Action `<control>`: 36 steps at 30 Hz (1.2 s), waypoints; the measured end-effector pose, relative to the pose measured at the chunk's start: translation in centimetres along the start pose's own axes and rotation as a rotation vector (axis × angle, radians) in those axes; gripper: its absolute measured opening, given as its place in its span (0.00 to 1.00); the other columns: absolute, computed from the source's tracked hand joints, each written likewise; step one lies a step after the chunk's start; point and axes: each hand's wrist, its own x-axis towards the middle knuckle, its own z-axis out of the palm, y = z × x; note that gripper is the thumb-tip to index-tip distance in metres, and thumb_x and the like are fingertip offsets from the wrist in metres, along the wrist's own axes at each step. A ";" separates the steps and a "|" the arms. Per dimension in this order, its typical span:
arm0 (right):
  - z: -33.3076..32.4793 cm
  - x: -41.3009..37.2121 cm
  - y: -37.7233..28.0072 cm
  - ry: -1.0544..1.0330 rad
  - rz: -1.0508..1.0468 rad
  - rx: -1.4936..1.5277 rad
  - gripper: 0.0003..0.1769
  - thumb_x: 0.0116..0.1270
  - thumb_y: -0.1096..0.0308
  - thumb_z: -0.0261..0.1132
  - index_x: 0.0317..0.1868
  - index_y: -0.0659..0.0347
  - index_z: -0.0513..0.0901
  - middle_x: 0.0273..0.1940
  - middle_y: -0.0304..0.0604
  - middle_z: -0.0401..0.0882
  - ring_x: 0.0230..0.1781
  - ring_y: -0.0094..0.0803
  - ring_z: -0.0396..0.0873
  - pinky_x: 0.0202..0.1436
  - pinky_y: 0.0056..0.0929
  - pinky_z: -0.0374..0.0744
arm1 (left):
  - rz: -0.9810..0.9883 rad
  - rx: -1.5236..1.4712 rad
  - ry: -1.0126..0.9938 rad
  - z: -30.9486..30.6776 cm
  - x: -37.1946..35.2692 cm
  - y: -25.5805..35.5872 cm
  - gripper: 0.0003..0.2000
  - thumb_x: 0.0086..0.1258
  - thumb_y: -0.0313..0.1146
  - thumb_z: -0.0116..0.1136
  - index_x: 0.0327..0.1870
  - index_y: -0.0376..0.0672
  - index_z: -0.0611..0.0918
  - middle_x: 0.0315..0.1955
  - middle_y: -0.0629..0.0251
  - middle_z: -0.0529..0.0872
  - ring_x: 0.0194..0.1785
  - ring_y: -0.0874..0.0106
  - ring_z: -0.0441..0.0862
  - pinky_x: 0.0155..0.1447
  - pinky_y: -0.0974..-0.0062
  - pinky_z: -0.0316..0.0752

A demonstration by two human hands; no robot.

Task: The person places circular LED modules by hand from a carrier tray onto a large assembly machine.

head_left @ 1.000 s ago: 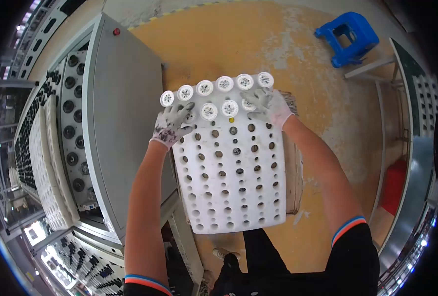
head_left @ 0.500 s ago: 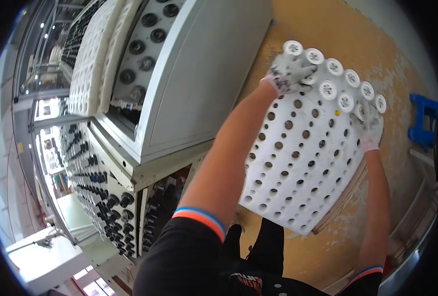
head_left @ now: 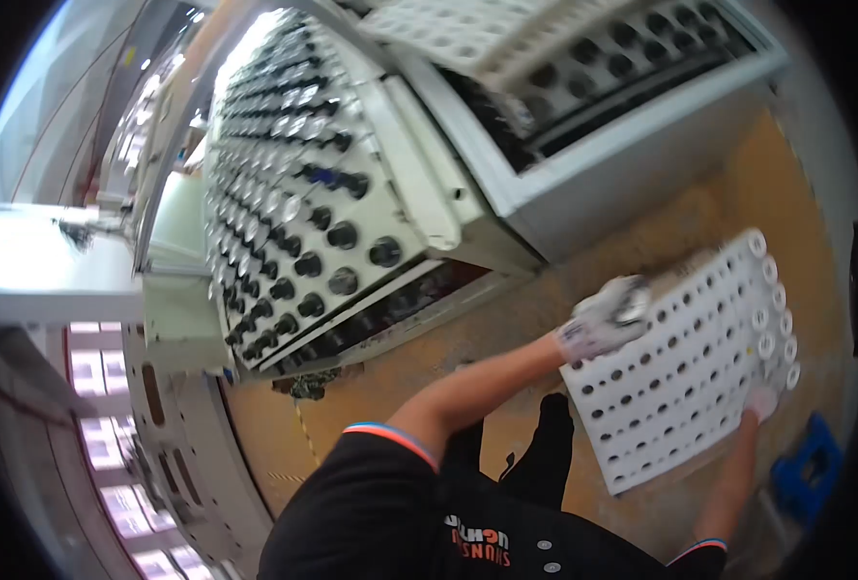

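A white board with rows of round holes (head_left: 656, 387) lies low on my right. White round pieces with patterned faces (head_left: 760, 318) sit in two rows along its far end. My left hand (head_left: 608, 317), in a white glove with grey on the fingers, is over the board's near-left edge. Its fingers are curled, and whether anything is inside them is hard to make out. My right hand (head_left: 762, 398), also gloved, rests at the far right corner of the board beside the white pieces. Its fingers are blurred and partly hidden.
To the left stands a machine panel (head_left: 390, 208) with rows of black and clear round holders. Behind the board is a grey cabinet (head_left: 632, 184) with more dark holders and white perforated trays (head_left: 458, 34) on top. A blue plastic stool (head_left: 808, 469) stands at right.
My view has swung left, bringing the machine panel into the middle. My left hand has left the white pieces and come back toward the near-left edge. The right hand stays by the far corner.
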 end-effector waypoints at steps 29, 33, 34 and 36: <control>-51.3 -8.7 -80.2 -0.425 -0.929 1.198 0.26 0.58 0.64 0.69 0.55 0.65 0.74 0.47 0.52 0.76 0.42 0.41 0.79 0.49 0.35 0.76 | -0.806 0.892 0.916 -69.8 -46.8 -32.5 0.27 0.71 0.48 0.42 0.68 0.44 0.65 0.67 0.48 0.64 0.69 0.47 0.61 0.70 0.56 0.58; -53.2 -8.8 -87.6 -0.392 -1.077 0.983 0.25 0.60 0.54 0.64 0.55 0.55 0.73 0.46 0.52 0.78 0.46 0.49 0.78 0.51 0.42 0.76 | -0.762 0.648 1.082 -67.5 -46.5 -28.9 0.29 0.67 0.45 0.50 0.68 0.46 0.61 0.60 0.39 0.67 0.61 0.45 0.70 0.63 0.53 0.67; -53.2 -9.0 -89.1 -0.350 -1.114 0.836 0.26 0.61 0.53 0.64 0.57 0.52 0.70 0.45 0.51 0.77 0.45 0.50 0.78 0.51 0.42 0.76 | -0.744 0.695 1.110 -67.3 -46.4 -29.6 0.30 0.67 0.44 0.53 0.67 0.46 0.60 0.59 0.37 0.68 0.59 0.45 0.72 0.61 0.53 0.69; -51.6 -9.6 -92.5 -0.363 -1.167 0.778 0.26 0.60 0.54 0.64 0.57 0.50 0.69 0.48 0.51 0.74 0.48 0.49 0.77 0.48 0.45 0.75 | -0.773 0.683 1.091 -67.2 -46.2 -28.6 0.29 0.65 0.43 0.55 0.66 0.46 0.61 0.57 0.36 0.68 0.59 0.44 0.72 0.60 0.53 0.70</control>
